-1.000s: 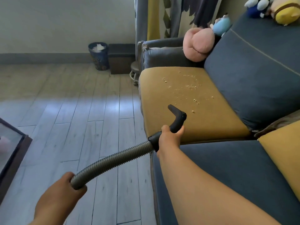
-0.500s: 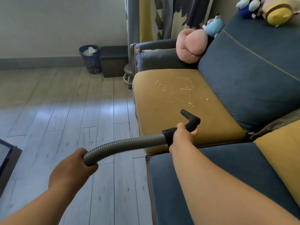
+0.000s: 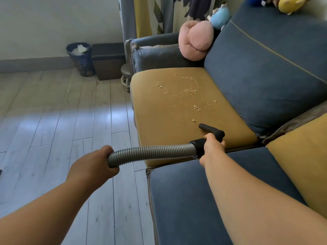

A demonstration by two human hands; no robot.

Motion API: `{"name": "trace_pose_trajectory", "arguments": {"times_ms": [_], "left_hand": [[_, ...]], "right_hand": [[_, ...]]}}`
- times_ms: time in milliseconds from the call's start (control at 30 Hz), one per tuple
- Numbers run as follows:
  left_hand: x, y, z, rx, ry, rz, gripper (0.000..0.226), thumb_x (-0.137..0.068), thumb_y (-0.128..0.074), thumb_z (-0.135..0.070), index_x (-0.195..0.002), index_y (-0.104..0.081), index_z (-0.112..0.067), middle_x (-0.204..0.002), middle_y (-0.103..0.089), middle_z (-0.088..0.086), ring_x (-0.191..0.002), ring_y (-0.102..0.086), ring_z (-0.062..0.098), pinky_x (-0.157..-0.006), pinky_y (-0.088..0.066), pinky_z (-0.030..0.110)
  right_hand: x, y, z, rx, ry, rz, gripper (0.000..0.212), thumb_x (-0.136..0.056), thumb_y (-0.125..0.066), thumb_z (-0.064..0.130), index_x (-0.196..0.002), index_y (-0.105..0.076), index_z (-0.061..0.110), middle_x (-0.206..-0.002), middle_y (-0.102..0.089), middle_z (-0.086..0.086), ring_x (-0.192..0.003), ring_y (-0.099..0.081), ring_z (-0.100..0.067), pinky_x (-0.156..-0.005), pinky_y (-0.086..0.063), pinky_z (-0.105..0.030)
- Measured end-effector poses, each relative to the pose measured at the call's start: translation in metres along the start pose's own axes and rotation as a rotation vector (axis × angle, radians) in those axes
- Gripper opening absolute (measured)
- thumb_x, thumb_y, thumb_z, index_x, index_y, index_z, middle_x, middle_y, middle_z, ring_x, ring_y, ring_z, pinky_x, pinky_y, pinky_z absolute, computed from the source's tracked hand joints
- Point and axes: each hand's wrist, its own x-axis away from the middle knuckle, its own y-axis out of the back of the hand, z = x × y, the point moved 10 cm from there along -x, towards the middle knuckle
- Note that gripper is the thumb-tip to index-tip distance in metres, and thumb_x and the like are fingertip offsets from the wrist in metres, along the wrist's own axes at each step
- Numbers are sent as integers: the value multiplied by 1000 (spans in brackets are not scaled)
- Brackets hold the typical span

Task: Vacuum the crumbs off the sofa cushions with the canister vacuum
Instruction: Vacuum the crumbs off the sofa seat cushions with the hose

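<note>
A person brings the vacuum's black nozzle in over the mustard seat cushion, where a second ago it hung back at the cushion's front edge. Its tip now sits just short of the nearest crumb. The main scatter of crumbs lies farther up, around the cushion's middle, and looks untouched, so the cleaning pass seems about to begin rather than under way.

The right hand grips the nozzle's bend, fingers wrapped round it, above the cushion's near front corner. The left hand has slid along the ribbed grey hose and closes round it out over the floor, off the cushion's front edge. That has lifted the hose from a sagging slope to nearly level.

The hose's long axis runs roughly along the cushion's front edge. The nozzle's short end turns away from it and points up the cushion toward the crumbs. Whether the tip touches the fabric cannot be told. The canister is out of view.
</note>
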Motion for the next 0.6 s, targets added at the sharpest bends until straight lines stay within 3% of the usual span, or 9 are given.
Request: {"name": "trace_pose_trajectory", "arguments": {"times_ms": [133, 233, 600], "left_hand": [[-4, -17, -15, -12, -11, 65, 25, -77, -67, -40, -92, -47, -38, -66, -57, -12, -59, -53, 6, -49, -40, 22], [-7, -28, -27, 25, -4, 98, 26, -76, -68, -37, -93, -48, -38, -67, -58, -11, -59, -53, 5, -47, -37, 22], [-19, -56, -28, 54, -53, 177, 24, -75, -67, -39, -90, -48, -40, -66, -60, -12, -61, -57, 5, -55, -50, 26]], "right_hand": [[-17, 1, 3, 58, -32, 32, 74, -87, -57, 21, -146, -20, 45, -132, -47, -9, -106, -54, -36, -86, -51, -56], [-26, 1, 11, 99, -48, 47, 74, -86, -58, 23, -146, -20, 44, -130, -48, -10, -104, -54, -36, -87, -50, -57], [-36, -9, 18, 129, -50, 61, 75, -87, -55, 20, -147, -17, 43, -135, -46, -9, -109, -53, -37, -92, -48, -57]]}}
